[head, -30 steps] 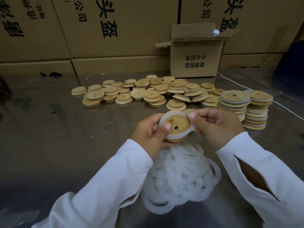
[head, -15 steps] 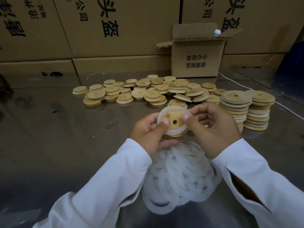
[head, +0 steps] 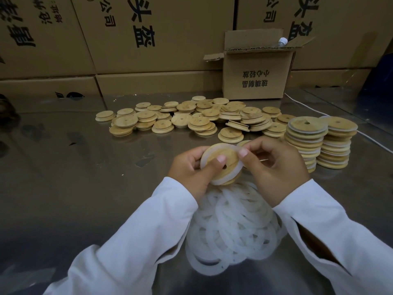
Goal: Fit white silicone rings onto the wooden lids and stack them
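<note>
Both hands are busy over the steel table (head: 74,177). The left hand (head: 191,169) grips a lid (head: 226,154), tilted up toward the person, thumb flat on its face by the centre hole and fingers curled behind. A ring (head: 221,180) sits around the lid's rim, showing white along the left and lower edge. The right hand (head: 276,167) pinches the ring at the lid's right edge, thumb tip pressing on it, the other fingers curled behind.

The lid is held just above the ring pile (head: 234,226), a loose white heap lying on the table between the two white sleeves. Beyond the hands the bare lids (head: 191,118) are spread in a low, untidy scatter. To their right stand two neat stacks (head: 306,141) of lids with white rings showing between the layers, side by side and close together. Behind those, a small open box (head: 257,75) has a bottle cap (head: 282,41) poking out of it, and big printed cartons (head: 148,33) wall off the back. A white cable (head: 314,109) runs past the stacks
</note>
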Demonstrator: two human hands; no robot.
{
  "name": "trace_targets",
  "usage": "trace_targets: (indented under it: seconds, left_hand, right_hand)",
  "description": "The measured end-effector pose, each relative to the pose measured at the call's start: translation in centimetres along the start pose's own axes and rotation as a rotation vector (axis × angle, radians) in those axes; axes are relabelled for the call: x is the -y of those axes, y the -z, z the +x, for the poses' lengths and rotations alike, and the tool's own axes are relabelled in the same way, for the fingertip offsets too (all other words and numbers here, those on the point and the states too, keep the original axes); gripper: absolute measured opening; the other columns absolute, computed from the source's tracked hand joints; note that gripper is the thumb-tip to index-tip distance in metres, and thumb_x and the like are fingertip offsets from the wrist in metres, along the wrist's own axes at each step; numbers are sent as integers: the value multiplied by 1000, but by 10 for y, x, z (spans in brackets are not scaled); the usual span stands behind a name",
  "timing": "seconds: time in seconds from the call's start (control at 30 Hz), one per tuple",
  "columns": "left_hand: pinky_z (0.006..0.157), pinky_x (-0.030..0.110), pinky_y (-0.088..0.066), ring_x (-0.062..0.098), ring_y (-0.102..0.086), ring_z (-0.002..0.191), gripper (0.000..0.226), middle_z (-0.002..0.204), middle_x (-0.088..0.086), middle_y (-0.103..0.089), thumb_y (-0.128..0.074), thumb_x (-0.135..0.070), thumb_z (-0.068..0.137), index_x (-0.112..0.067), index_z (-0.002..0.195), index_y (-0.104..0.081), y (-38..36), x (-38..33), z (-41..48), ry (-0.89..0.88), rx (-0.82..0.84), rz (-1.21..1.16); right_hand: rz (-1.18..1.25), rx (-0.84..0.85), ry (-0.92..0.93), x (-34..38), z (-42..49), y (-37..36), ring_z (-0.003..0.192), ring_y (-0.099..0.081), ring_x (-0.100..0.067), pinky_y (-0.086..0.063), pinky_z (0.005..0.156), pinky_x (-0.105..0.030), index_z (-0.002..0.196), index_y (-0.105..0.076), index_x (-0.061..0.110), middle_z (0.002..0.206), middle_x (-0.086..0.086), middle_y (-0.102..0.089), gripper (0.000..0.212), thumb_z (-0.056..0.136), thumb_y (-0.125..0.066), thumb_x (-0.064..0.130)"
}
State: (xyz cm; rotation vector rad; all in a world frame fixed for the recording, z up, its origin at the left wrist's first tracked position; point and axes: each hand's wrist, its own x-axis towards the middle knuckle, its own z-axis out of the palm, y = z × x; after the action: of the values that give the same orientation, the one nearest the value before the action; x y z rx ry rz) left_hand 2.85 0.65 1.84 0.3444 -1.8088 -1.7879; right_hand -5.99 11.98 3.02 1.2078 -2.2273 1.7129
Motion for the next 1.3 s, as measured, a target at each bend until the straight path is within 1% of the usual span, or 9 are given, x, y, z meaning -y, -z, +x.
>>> trace_targets:
  seconds: [0.1, 0.27, 0.37, 0.43, 0.67, 0.87, 1.07, 1.17, 1.3]
  left_hand:
    - [82, 32, -54, 20, -66, 85, 14, 87, 5, -71, -62, -10, 83, -21, 91, -67, 2, 1, 2, -15, 4, 38]
    - [88, 41, -52, 25, -65, 89, 18, 88, 7, -71, -72, -18, 73, -20, 91, -68, 3, 1, 4, 0, 31, -47]
    - [79, 32, -55, 18, -67, 83, 27, 84, 3, -72, -74, -17, 67, -16, 93, -67, 4, 2, 6, 22, 47, -187]
    - [72, 27, -57, 14, -68, 79, 31, 82, 2, -72, -63, -18, 67, -11, 96, -66, 2, 1, 5, 72, 52, -325]
    - [61, 24, -56, 14, -68, 71, 31, 75, 4, -71, -64, -18, 63, -8, 91, -66, 3, -3, 4, 85, 17, -348]
    - [60, 26, -56, 14, -68, 68, 29, 73, 3, -70, -65, -15, 60, -8, 88, -62, 4, -4, 4, 51, -25, -399]
    - [74, 34, -56, 19, -68, 73, 29, 76, 5, -73, -70, -15, 59, -10, 87, -62, 4, -1, 3, 18, -20, -194]
    - [67, 29, -58, 17, -69, 70, 17, 74, 3, -73, -69, -5, 72, -12, 85, -62, 6, 0, 5, 11, -32, -133]
    - [59, 21, -55, 12, -69, 67, 16, 71, 0, -73, -68, -1, 75, -12, 85, -62, 6, -1, 5, -10, -18, -75]
  right_hand:
    - [34, 14, -64, -1, 1, 0, 71, -55, -6, -43, 70, -23, 67, -57, 30, 70, 12, -60, 24, 83, -59, 14]
    - [108, 33, -121, 1, 3, 2, 77, -60, -19, -48, 77, -28, 67, -60, 23, 72, 4, -63, 20, 84, -58, 13]
    - [98, 31, -88, 4, 3, 3, 71, -57, -10, -46, 71, -19, 69, -61, 23, 71, 7, -63, 17, 84, -59, 15]
    - [93, 19, -63, 6, 4, 3, 68, -56, -6, -45, 68, -15, 69, -61, 23, 71, 9, -63, 16, 83, -60, 15]
    - [135, -84, -45, 7, -4, -2, 69, -60, -12, -50, 67, -26, 70, -63, 24, 72, 4, -66, 6, 76, -65, 24]
    - [29, -112, 24, 4, -6, -6, 68, -60, 2, -44, 65, -8, 69, -62, 23, 67, 14, -65, 7, 74, -67, 25]
    - [-18, -177, 39, 2, -4, 0, 72, -60, 1, -42, 65, -5, 70, -66, 25, 70, 16, -65, 5, 75, -67, 26]
    - [-123, -174, 42, 2, -4, 2, 72, -57, -2, -37, 61, -4, 69, -66, 24, 72, 10, -64, 8, 76, -68, 26]
    - [-40, -109, -112, 2, 1, 5, 61, -51, 3, -37, 55, -2, 64, -63, 23, 65, 6, -61, 15, 78, -67, 20]
